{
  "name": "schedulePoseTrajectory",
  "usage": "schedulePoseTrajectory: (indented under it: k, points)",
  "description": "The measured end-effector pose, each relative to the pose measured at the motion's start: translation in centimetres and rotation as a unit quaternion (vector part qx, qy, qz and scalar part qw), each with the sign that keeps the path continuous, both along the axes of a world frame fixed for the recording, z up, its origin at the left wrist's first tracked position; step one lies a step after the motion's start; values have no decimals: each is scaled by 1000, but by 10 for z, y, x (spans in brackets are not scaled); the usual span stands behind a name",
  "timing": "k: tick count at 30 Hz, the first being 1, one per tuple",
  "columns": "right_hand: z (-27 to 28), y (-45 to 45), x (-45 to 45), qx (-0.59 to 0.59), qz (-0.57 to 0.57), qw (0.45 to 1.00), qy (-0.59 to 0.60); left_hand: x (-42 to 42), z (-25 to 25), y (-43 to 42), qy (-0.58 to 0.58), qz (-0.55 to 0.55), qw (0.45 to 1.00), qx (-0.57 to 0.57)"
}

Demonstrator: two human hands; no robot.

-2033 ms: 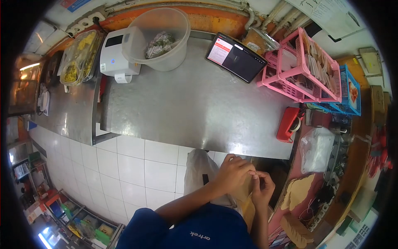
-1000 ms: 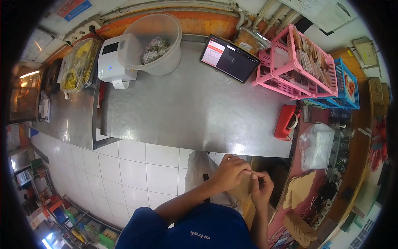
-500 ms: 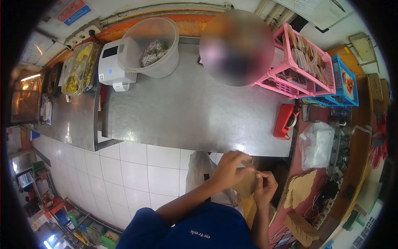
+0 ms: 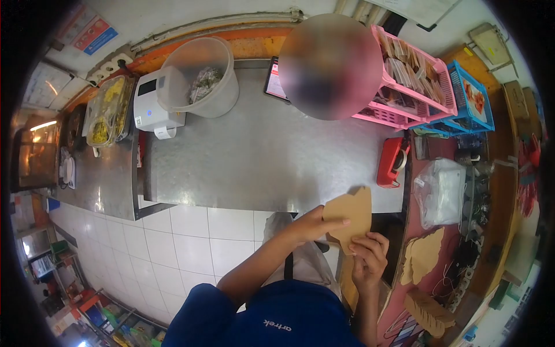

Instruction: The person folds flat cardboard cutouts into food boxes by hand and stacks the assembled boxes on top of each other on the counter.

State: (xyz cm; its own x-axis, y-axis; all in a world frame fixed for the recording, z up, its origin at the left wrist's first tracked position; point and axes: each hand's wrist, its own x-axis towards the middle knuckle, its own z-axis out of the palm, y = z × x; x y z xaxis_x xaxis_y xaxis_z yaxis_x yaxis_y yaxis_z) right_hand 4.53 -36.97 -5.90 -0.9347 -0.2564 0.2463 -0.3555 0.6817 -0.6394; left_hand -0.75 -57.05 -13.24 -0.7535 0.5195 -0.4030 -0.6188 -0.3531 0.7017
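**Brown cardboard cut-out [image 4: 351, 213] over the near edge of the steel table [image 4: 231, 165]**

I see tabletop room rightward from the label printer [image 4: 155, 101]; the left hand [image 4: 312, 225] pinches the cut-out's left side, thumb across its face; its long axis runs forward, leaning slightly right, narrow tab foremost; the right hand [image 4: 369, 257] pinches its near end, fingers bent.

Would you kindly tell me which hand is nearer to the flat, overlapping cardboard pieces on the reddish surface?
Right. The right hand is just left of the cardboard pieces in the picture, not touching them; the left hand is farther left, holding a brown card.
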Motion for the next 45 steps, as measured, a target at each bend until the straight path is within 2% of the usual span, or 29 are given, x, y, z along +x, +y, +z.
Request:
schedulePoseTrajectory:
  k: [1, 3, 4, 6, 7, 9, 12, 18, 20, 21, 24, 28, 30, 35, 37, 43, 45]
  points:
    - [1, 1, 0, 0, -7, 1000, 0, 0, 4, 2, 0, -7, 1000, 0]
    - [5, 4, -4, -15, -12, 1000, 10, -1, 15, 4, -13, 47, 996, 75]
    - [13, 4, -5, -15, -15, 1000, 8, -3, 21, 4, -17, 33, 996, 78]
    - [24, 3, -8, -10, -33, 999, 21, -4, 41, 5, -40, 24, 999, 7]
    - [29, 6, -9, -11, -30, 998, 48, -4, 46, 8, -43, -4, 999, 15]
    - [40, 8, -8, -8, -61, 996, 63, -8, 55, 15, -6, 62, 997, 49]
    - [46, 19, 0, -20, -90, 992, 91, -14, 67, 27, 48, 58, 996, 40]
    - [61, 43, 19, -38, -171, 980, 95, -20, 97, 64, 66, -1, 997, 45]
    - [67, 48, 27, -98, -262, 959, 33, -15, 104, 78, 116, -38, 992, 19]
    - [67, 50, 29, -99, -280, 954, 40, -14, 106, 85, 164, -58, 985, -6]
    - [70, 61, 36, -200, -356, 912, 40, -16, 116, 110, 197, -91, 976, -9]
    - [78, 84, 50, -170, -387, 902, 82, -7, 122, 146, 212, -100, 972, 23]
    - [84, 92, 56, -172, -420, 887, 86, -3, 127, 163, 251, -94, 963, 20]
    - [103, 117, 76, -207, -484, 845, 92, 10, 134, 204, 266, -131, 953, 56]
    - [107, 132, 85, -178, -475, 852, 128, 14, 141, 222, 273, -142, 949, 69]
    - [123, 187, 117, -144, -480, 857, 120, 20, 165, 278, 364, -233, 901, 40]
    - [128, 200, 127, -116, -503, 848, 120, 18, 168, 294, 444, -299, 845, -28]
